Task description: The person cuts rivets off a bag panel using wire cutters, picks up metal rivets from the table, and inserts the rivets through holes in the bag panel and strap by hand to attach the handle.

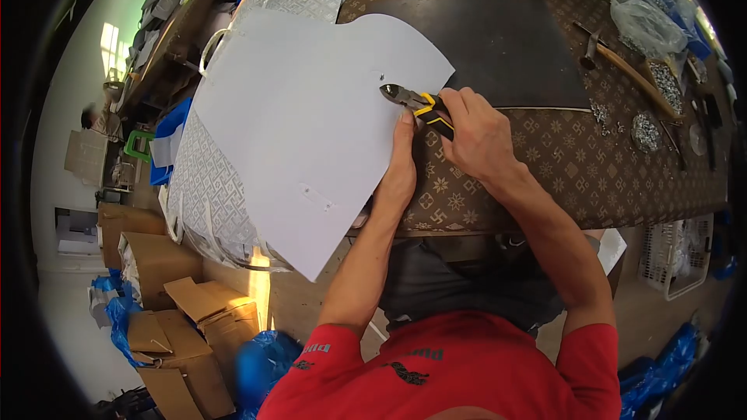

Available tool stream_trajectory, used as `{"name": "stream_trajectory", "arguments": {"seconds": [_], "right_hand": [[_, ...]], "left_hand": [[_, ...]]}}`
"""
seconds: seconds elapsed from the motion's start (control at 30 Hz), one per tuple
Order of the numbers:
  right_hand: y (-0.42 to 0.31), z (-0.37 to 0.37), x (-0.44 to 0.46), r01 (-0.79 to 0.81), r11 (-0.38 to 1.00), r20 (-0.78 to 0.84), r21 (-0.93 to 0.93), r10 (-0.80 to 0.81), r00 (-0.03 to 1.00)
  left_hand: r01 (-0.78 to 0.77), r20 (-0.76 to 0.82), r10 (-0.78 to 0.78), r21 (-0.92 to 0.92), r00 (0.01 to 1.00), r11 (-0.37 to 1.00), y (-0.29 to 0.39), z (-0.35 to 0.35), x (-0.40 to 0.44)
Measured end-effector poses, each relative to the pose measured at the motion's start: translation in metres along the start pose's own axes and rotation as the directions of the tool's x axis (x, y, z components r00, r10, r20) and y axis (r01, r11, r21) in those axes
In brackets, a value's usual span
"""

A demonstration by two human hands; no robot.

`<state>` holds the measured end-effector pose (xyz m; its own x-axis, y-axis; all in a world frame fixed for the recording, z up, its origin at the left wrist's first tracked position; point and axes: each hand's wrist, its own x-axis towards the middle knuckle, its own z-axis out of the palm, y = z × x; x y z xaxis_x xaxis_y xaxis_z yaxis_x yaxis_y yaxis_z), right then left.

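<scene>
A large white sheet (288, 117) with a curved top edge and a pointed lower corner lies tilted across the patterned table. My left hand (400, 167) grips its right edge, thumb on top and the other fingers hidden underneath. In my right hand (478, 136) are diagonal cutters (401, 95) with black and yellow handles, my fingers closed around the grips. Their jaws lie over the sheet just beyond my left thumb, close to a small dark spot (381, 77) in it. Lower on the sheet is a narrow strip (317, 197) with small marks at its ends.
Behind the sheet lies a dark flat mat (498, 47). A hammer (622, 66), a clear plastic bag (642, 15) and piles of small metal pieces (646, 132) occupy the table's right side. Cardboard boxes (183, 342) stand on the floor at left, a white basket (675, 257) at right.
</scene>
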<state>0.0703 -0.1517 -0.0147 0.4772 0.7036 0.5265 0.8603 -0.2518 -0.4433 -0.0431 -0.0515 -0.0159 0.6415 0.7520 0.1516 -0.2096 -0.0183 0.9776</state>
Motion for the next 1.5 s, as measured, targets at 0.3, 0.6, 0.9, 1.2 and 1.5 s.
{"name": "stream_trajectory", "arguments": {"seconds": [0.3, 0.6, 0.9, 1.2, 1.5], "right_hand": [[0.013, -0.052, -0.028, -0.063, 0.998, -0.075, -0.03, 0.06, 0.995], [0.032, -0.096, -0.055, -0.115, 0.98, 0.193, -0.164, 0.146, 0.97], [0.039, -0.086, -0.044, 0.017, 0.998, 0.222, -0.054, -0.005, 0.975], [0.035, -0.076, -0.043, -0.034, 0.984, 0.143, -0.177, 0.06, 0.988], [0.047, -0.09, -0.037, 0.05, 0.964, -0.067, -0.261, -0.07, 0.995]], "left_hand": [[0.022, -0.025, -0.022, 0.018, 0.999, 1.0, 0.013, 0.001, 0.001], [0.075, 0.048, -0.071, -0.082, 0.996, 0.994, 0.008, 0.0, 0.004], [0.021, 0.014, -0.019, -0.179, 1.0, 0.984, 0.015, 0.008, 0.003], [0.027, -0.09, -0.036, -0.1, 0.995, 0.995, 0.013, -0.001, 0.002], [0.01, -0.119, -0.013, -0.024, 0.993, 1.0, 0.011, -0.001, 0.005]]}}
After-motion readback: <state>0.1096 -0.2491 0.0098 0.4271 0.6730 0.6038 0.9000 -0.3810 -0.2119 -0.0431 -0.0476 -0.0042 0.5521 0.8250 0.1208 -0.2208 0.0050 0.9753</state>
